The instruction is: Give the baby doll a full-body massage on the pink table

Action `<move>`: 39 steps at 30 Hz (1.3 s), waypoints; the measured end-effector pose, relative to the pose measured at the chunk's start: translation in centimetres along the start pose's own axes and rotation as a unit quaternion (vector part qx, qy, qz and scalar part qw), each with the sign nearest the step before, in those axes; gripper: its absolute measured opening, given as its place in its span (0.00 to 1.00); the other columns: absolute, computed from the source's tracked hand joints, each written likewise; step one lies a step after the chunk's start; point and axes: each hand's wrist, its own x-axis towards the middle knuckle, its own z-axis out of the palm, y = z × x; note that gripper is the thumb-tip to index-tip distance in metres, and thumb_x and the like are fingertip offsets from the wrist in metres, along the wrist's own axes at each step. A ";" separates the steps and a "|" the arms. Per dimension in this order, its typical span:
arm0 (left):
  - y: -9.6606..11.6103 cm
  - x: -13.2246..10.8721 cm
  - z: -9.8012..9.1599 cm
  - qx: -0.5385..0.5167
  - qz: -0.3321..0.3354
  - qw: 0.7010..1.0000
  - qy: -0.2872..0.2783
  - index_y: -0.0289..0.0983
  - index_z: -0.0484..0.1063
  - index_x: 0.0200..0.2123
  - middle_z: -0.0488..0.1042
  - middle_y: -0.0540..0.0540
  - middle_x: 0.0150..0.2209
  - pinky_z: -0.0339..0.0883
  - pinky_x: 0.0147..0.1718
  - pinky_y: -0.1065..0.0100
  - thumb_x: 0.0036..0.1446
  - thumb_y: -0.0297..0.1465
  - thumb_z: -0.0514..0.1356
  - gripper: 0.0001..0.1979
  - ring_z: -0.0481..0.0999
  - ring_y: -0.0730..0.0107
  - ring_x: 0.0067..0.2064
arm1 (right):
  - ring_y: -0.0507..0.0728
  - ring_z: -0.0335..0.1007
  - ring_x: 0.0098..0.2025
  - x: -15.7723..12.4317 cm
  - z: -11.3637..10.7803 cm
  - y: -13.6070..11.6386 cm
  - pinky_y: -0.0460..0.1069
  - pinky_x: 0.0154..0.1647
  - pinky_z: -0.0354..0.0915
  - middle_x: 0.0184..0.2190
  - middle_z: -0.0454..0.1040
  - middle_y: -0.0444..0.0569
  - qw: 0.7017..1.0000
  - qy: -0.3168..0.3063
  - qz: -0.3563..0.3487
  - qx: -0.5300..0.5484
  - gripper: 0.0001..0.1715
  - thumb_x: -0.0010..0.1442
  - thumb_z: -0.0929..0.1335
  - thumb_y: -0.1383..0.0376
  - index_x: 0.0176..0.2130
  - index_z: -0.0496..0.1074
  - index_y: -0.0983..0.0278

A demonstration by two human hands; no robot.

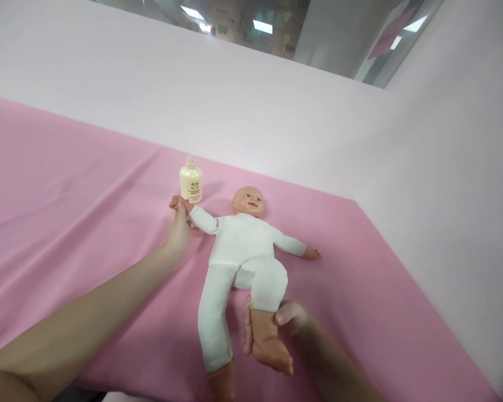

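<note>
A baby doll (243, 245) in a white suit lies face up on a pink cloth (67, 212), head toward the wall. My left hand (179, 229) reaches across the cloth and closes on the doll's outstretched hand. Wrapped round the doll's bare lower leg near the ankle is my right hand (287, 321), which lifts that bent leg a little. The doll's other leg lies straight toward me. A small cream-coloured bottle (190, 181) stands upright just beyond the doll's held hand.
The pink cloth covers the whole surface up to a pale pink wall (251, 111) at the back and right. A strip of ceiling lights shows above the wall.
</note>
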 end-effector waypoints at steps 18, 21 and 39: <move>-0.9 -4.7 0.2 0.453 0.420 0.635 -0.464 0.41 0.69 0.59 0.72 0.40 0.57 0.53 0.65 0.48 0.68 0.35 0.52 0.19 0.64 0.56 0.63 | 0.51 0.64 0.23 1.0 -1.3 1.5 0.52 0.34 0.64 0.31 0.75 0.48 0.970 0.196 -0.146 0.021 0.25 0.59 0.67 0.46 0.35 0.75 0.66; -0.9 -4.7 0.1 0.466 0.422 0.626 -0.462 0.42 0.70 0.59 0.72 0.40 0.58 0.53 0.65 0.48 0.68 0.33 0.52 0.19 0.64 0.56 0.63 | 0.50 0.64 0.22 1.1 -1.4 1.4 0.52 0.33 0.64 0.32 0.75 0.47 0.967 0.208 -0.144 0.029 0.24 0.59 0.68 0.47 0.34 0.74 0.66; -0.8 -4.5 0.2 0.463 0.431 0.621 -0.463 0.40 0.70 0.58 0.73 0.40 0.57 0.53 0.65 0.49 0.69 0.34 0.52 0.18 0.65 0.57 0.62 | 0.51 0.66 0.23 0.7 -1.5 1.2 0.52 0.35 0.64 0.27 0.75 0.48 0.976 0.160 -0.147 0.010 0.29 0.60 0.66 0.45 0.37 0.77 0.68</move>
